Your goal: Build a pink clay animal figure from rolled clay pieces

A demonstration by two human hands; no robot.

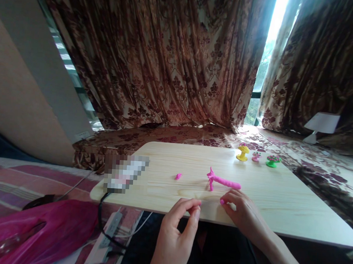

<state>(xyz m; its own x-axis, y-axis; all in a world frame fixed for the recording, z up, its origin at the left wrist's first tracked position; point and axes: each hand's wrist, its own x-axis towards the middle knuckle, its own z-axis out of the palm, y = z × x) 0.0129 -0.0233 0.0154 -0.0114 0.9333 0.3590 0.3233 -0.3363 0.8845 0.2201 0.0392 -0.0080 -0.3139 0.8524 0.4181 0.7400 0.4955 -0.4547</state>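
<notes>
My right hand [243, 211] pinches a small piece of pink modelling clay [221, 202] between thumb and fingertips, just above the table near its front edge. To its left, my left hand [178, 227] is curled, thumb and forefinger close together. A speck of pink shows at its fingertips, too small to name for sure. Beyond both hands lies a pink clay figure [224, 182] with a long roll-shaped body and thin branching bits at its left end. Further left on the tabletop sits a small pink clay lump [178, 176].
On the pale wooden table [159, 159], a yellow mushroom-shaped clay piece [242, 152], a pink one [256, 156] and a green one [272, 161] stand at the back right. A blurred-out object [127, 175] with a black cable lies left. A pink bag [47, 231] is beside the table.
</notes>
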